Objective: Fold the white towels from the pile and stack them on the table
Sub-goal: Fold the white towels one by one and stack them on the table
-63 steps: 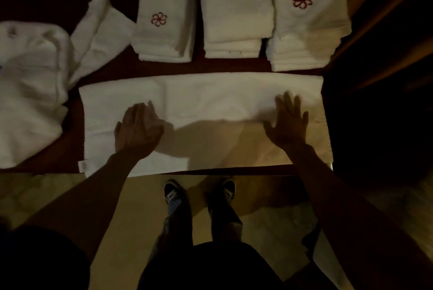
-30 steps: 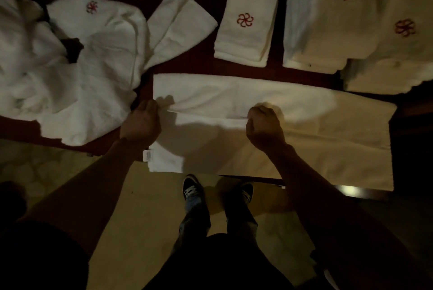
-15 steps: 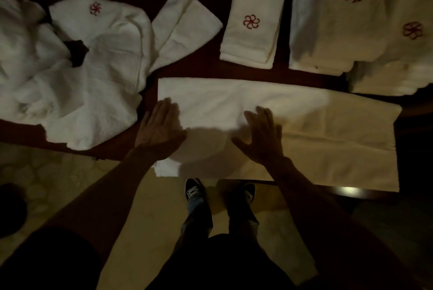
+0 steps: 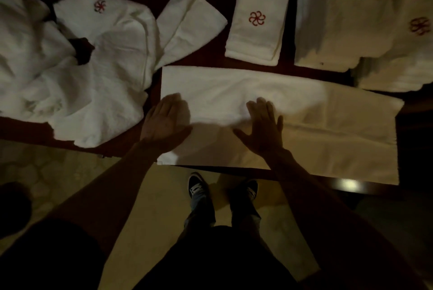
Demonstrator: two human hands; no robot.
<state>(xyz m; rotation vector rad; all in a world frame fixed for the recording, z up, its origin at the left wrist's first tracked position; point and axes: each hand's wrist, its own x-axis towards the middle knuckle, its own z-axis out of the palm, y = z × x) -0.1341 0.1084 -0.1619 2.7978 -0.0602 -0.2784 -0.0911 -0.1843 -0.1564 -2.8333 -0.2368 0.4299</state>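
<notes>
No legible lettering; red pinwheel emblems (image 4: 257,18) on folded towel stacks (image 4: 253,43) and pile (image 4: 112,60).

Narrow gap on table (image 4: 210,56) btwn flat towel (image 4: 316,111) & folded stacks (image 4: 256,31); loose pile (image 4: 89,83) close left.

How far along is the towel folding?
Done: a small stack, a middle stack and a right stack sit folded at the back. In hand: the left hand and right hand press flat on a long towel, apparently folded lengthwise. Left: its cross folds, stacking, and the crumpled pile on the left.
</notes>
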